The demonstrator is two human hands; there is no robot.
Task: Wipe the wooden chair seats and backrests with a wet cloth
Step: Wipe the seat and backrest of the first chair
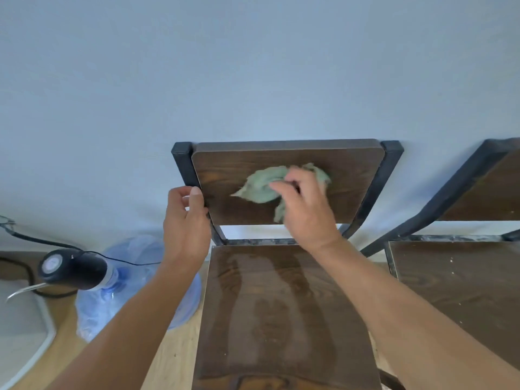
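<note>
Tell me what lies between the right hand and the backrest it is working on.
In the head view, a green cloth lies bunched between the right hand and the wooden backrest, pressed flat against the wood.

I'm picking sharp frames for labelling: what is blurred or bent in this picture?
Head view: the cloth and right hand are smeared by motion; the left hand on the frame is sharper. The wide lens splays the chair posts outward. Light is soft and even; wet streaks gleam on the seat.

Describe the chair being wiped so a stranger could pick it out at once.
Two dark wooden chairs stand against the pale wall. It is the left chair, next to the blue water bottle. Only it has a green cloth on its backrest and wet streaks on its seat.
</note>
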